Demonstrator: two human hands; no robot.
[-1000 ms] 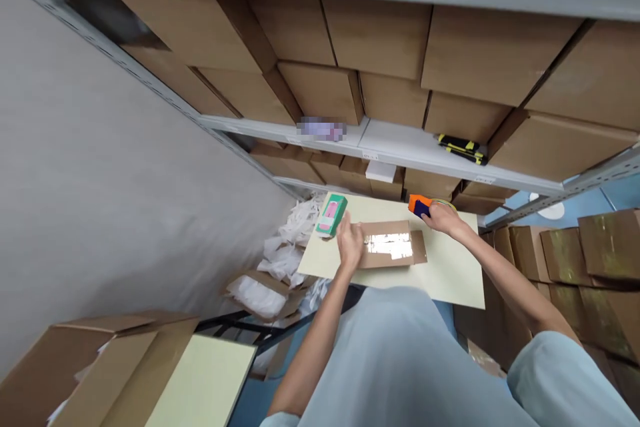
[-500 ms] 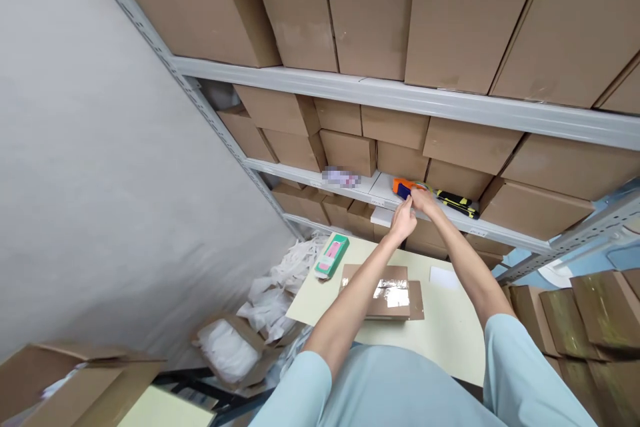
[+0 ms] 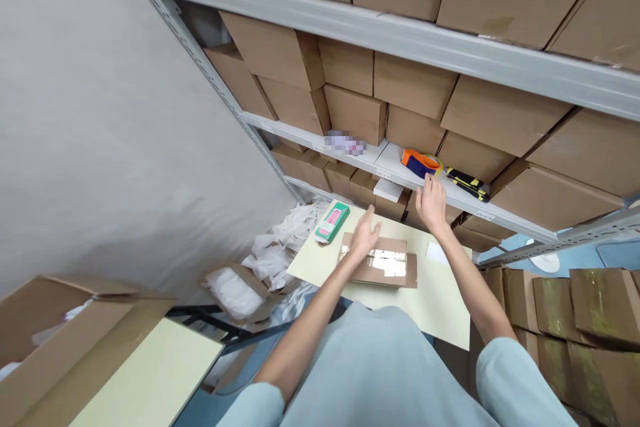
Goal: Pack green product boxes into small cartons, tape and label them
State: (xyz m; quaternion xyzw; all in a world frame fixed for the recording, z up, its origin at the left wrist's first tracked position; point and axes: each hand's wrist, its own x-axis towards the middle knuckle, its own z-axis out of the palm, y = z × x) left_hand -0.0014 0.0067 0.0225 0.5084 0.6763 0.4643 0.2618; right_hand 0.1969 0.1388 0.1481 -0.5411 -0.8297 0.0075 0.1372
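An orange and blue tape dispenser rests on the grey shelf, next to a black and yellow knife. My right hand hovers just below the dispenser, fingers spread and holding nothing. Lower down, my left hand is open above the left end of a flat taped cardboard parcel on the pale table. A green and pink box lies at the table's far left corner.
Brown cartons fill the shelves ahead and stack at the right. White bags are heaped on the floor beside an open box. A second pale table and a carton sit at lower left.
The tape dispenser went from the table up onto the shelf and was let go. Both hands have since drawn back down, the left one returning over the parcel.
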